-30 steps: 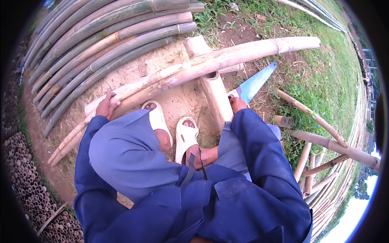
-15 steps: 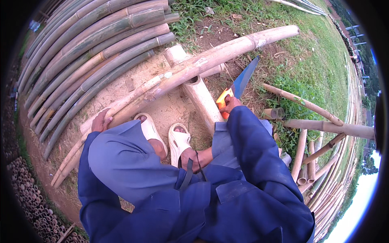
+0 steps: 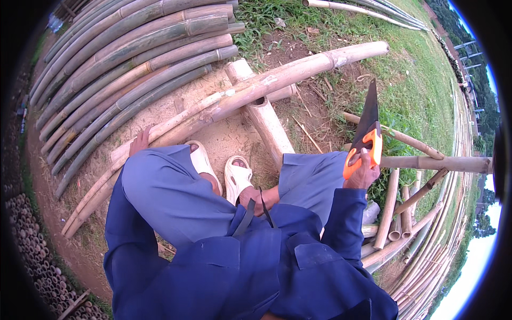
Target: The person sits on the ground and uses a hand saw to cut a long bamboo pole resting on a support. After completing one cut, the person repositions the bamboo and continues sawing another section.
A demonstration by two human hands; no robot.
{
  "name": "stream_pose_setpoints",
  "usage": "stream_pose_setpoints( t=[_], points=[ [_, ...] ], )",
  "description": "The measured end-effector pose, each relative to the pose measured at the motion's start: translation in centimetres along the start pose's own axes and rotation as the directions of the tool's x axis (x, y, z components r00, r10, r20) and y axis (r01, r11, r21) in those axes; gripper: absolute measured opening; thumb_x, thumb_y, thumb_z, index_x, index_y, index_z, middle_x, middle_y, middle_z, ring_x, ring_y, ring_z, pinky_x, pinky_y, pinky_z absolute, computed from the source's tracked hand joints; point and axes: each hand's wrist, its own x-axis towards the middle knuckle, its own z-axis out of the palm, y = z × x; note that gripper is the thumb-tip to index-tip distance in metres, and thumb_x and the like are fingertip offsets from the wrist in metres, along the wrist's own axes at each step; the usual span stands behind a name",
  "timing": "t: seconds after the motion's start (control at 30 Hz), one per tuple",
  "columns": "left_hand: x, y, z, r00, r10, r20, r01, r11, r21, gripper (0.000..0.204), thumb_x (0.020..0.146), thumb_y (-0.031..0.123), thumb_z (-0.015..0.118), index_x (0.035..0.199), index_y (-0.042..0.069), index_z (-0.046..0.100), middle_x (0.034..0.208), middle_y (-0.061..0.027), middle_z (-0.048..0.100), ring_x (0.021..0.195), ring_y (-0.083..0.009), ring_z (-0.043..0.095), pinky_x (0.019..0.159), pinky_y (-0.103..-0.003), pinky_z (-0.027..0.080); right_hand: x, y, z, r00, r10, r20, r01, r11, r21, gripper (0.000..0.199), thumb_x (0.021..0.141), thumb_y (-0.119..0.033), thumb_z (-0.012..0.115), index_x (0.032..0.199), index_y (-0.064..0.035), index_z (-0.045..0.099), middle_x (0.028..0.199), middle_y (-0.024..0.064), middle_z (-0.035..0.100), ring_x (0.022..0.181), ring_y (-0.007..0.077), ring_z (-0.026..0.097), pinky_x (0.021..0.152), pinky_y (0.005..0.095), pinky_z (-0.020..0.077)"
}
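My right hand [image 3: 365,169] is closed round the orange handle of a handsaw [image 3: 367,120]. The saw is held up off the work, its dark blade pointing away from me. My left hand [image 3: 140,141] is over a long pale bamboo pole [image 3: 277,80] beside my left knee, its fingers bent over the far side and partly hidden. A thinner bamboo piece [image 3: 181,118] lies along that pole. Under the pole, a thick bamboo length [image 3: 269,128] with an open hollow end slants toward my right knee.
Bamboo poles [image 3: 144,58] lie stacked at the far left. Cut bamboo ends [image 3: 40,250] are heaped at the lower left. On the right, a horizontal bamboo bar [image 3: 437,164] meets leaning poles. My sandalled feet [image 3: 234,178] stand on sawdust-covered ground below the pole.
My right hand has swung the saw right and toward me, away from the pole, and the blade now points more straight ahead. My left hand stays at the pole with its fingers shifted.
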Motion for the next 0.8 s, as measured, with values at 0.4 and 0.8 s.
stream_pose_setpoints(
  t=[0.4, 0.8],
  points=[
    [0.5, 0.0, 0.8, 0.998, -0.057, -0.019, 0.058, 0.997, 0.043, 0.071, 0.079, 0.050, 0.074, 0.136, 0.019, 0.046, 0.120, -0.0188, 0.058, 0.106, -0.0449, 0.060, 0.090, -0.052, 0.047, -12.6, -3.4, 2.5, 0.838, 0.151, 0.524, -0.079, 0.984, -0.159, 0.016, 0.096, -0.009, 0.070, 0.106, 0.0027, 0.066, 0.076, -0.0008, 0.059, 0.060, 0.0050, 0.051, 0.054, 0.0214, 0.0411],
    [0.2, -0.6, 1.1, 0.995, 0.034, -0.090, -0.032, 0.999, 0.019, 0.069, 0.077, 0.052, 0.072, 0.128, 0.012, 0.052, 0.115, -0.0196, 0.060, 0.094, -0.0462, 0.061, 0.083, -0.052, 0.047, -16.4, 0.1, 4.7, 0.689, 0.186, 0.701, 0.002, 0.966, -0.258, 0.018, 0.093, 0.000, 0.068, 0.111, 0.0039, 0.068, 0.087, -0.0006, 0.065, 0.079, 0.0070, 0.058, 0.072, 0.0234, 0.0474]
  ],
)
